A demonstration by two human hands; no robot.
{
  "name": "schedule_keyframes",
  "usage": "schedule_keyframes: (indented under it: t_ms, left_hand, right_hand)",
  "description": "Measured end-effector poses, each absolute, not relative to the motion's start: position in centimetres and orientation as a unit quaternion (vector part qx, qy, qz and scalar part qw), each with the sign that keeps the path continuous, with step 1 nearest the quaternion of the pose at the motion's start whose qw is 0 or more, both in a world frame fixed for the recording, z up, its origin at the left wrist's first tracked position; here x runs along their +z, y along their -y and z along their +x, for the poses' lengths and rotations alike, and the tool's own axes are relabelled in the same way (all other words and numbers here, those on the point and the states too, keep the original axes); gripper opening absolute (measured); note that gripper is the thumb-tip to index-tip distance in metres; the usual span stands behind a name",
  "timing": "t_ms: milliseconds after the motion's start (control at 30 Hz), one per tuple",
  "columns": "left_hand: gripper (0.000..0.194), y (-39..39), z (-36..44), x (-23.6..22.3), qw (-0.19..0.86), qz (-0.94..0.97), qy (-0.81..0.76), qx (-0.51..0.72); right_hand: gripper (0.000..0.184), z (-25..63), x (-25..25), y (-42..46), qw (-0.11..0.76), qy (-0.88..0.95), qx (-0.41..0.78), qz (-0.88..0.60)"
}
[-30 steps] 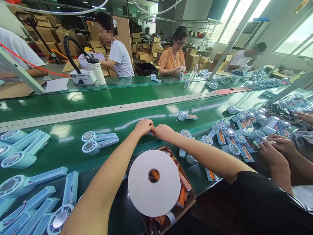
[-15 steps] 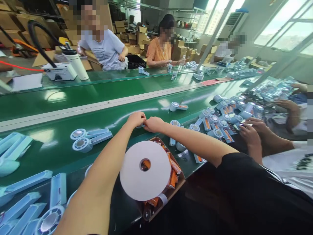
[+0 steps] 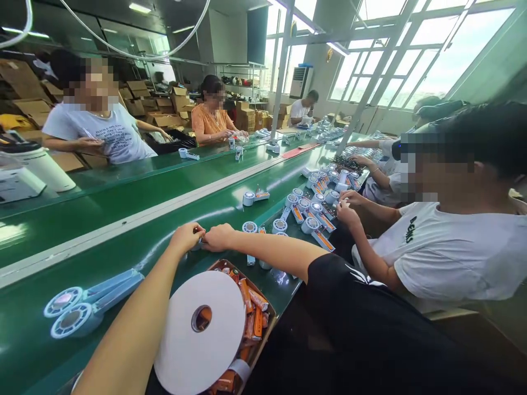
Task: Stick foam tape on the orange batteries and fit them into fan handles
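My left hand (image 3: pixel 187 239) and my right hand (image 3: pixel 220 237) meet over the green belt, fingers closed and almost touching. Between and below them shows a small part of a light-blue handheld fan housing (image 3: pixel 196 246); my fingers cover most of it. In front of my forearms a large white roll (image 3: pixel 177 329) with a round centre hole lies on an open carton (image 3: pixel 263 333). Orange-wrapped batteries (image 3: pixel 258 321) fill that carton. Left of my left forearm, two light-blue fan housings (image 3: pixel 76 321) lie side by side on the belt.
Another fan housing (image 3: pixel 249 198) lies ahead on the belt (image 3: pixel 164 206). Many with orange batteries are heaped to the right (image 3: pixel 317 208), near a co-worker's hands (image 3: pixel 348 211). A white divider strip (image 3: pixel 123 223) runs along the line. More people sit across it, and a metal post (image 3: pixel 281 82) rises there.
The view has swung right and up, bringing the co-worker on the right into sight. My hands stay together at the fan housing, with little change in their grip.
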State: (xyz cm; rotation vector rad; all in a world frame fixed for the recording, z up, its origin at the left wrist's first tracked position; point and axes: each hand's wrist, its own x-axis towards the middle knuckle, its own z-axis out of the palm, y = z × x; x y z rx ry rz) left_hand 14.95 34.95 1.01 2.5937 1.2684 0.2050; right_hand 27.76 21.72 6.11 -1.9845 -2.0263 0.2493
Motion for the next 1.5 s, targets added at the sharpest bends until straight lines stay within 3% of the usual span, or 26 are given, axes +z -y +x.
schedule_keyframes:
  t_ms: [167, 333, 467, 533, 700, 1100, 1500]
  left_hand:
    - [0.012, -34.5, 15.9, 1.9, 0.128, 0.887, -0.440, 0.056]
    - [0.027, -34.3, 16.5, 1.4, 0.155, 0.876, -0.457, 0.028]
    - [0.028, -34.9, 16.8, 0.6, 0.177, 0.868, -0.463, 0.011]
    - [0.027, -35.0, 17.0, 0.3, 0.182, 0.867, -0.464, 0.008]
    - [0.026, -35.4, 17.7, -0.5, 0.197, 0.870, -0.451, 0.015]
    - [0.028, -35.5, 19.2, -0.6, 0.181, 0.869, -0.460, 0.011]
    - [0.025, -35.3, 20.8, 0.2, 0.187, 0.870, -0.456, 0.005]
  right_hand:
    - [0.041, 30.6, 6.6, -22.3, 0.144, 0.699, 0.089, -0.695]
    - [0.037, 29.9, 3.7, -25.9, 0.070, 0.724, 0.154, -0.669]
    - [0.027, 29.4, 1.6, -27.8, 0.027, 0.739, 0.175, -0.650]
    - [0.022, 30.2, 1.4, -27.9, 0.033, 0.741, 0.159, -0.652]
    - [0.033, 33.6, 2.4, -27.8, 0.055, 0.746, 0.101, -0.657]
    - [0.023, 33.4, -2.2, -28.9, 0.057, 0.794, 0.100, -0.597]
    - [0.025, 36.0, -1.0, -27.7, 0.042, 0.791, 0.106, -0.601]
